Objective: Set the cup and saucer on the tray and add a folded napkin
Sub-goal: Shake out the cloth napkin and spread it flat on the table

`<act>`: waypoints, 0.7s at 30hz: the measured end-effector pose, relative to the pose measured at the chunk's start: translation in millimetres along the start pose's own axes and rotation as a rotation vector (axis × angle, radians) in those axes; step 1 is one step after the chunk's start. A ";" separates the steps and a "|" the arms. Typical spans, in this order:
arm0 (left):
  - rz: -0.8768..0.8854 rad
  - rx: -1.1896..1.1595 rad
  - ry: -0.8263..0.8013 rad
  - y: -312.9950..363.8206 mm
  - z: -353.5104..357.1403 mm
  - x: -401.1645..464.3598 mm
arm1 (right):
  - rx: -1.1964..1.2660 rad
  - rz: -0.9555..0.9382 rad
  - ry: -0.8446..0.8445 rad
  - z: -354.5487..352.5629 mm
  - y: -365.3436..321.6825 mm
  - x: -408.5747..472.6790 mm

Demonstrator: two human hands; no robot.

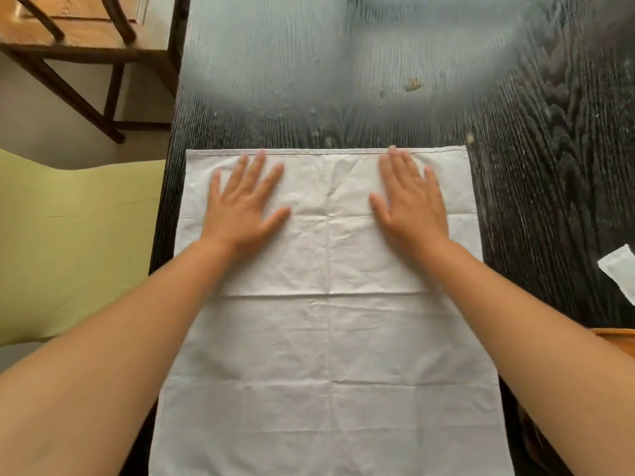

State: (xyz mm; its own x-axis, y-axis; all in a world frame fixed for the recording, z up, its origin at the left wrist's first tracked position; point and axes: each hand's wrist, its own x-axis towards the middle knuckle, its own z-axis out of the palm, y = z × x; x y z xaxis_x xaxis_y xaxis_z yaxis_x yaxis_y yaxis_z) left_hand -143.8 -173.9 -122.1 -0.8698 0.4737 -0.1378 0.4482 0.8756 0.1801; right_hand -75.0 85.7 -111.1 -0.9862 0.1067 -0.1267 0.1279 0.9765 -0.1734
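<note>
A large white cloth napkin (pixel 326 338) lies spread flat on the dark wooden table (pixel 549 149), creased in a grid from old folds. My left hand (pixel 245 201) rests palm down on its far left part, fingers spread. My right hand (pixel 409 197) lies flat on the far right part, fingers together and pointing away. Neither hand grips the cloth. An orange edge, perhaps the tray (pixel 615 338), shows at the right border. No cup or saucer is in view.
A small white piece of paper or cloth (pixel 620 269) lies at the table's right edge. Crumbs (pixel 414 84) dot the far tabletop. A green cushioned seat (pixel 75 242) and a wooden chair (pixel 86 46) stand left of the table.
</note>
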 end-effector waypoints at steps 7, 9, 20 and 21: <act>-0.183 -0.017 0.055 -52.9 -4.2 -15.5 | -0.026 0.154 0.037 -9.2 46.7 -4.8; -0.227 0.001 0.014 -44.3 -7.5 -15.4 | -0.020 0.182 0.020 -11.5 40.3 -5.8; 0.037 -0.205 -0.112 57.9 3.6 -231.6 | 0.117 -0.099 -0.056 -1.6 -26.2 -199.6; 0.059 -0.191 -0.148 63.1 7.0 -257.8 | 0.102 -0.116 -0.071 -0.8 -26.0 -224.0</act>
State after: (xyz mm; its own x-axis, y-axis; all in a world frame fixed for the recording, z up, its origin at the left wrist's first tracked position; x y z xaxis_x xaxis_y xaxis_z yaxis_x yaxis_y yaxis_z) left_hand 110.1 -240.1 -82.0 -0.7973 0.5447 -0.2598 0.4384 0.8187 0.3709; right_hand 142.6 36.6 -77.4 -0.9855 -0.0223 -0.1682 0.0276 0.9570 -0.2888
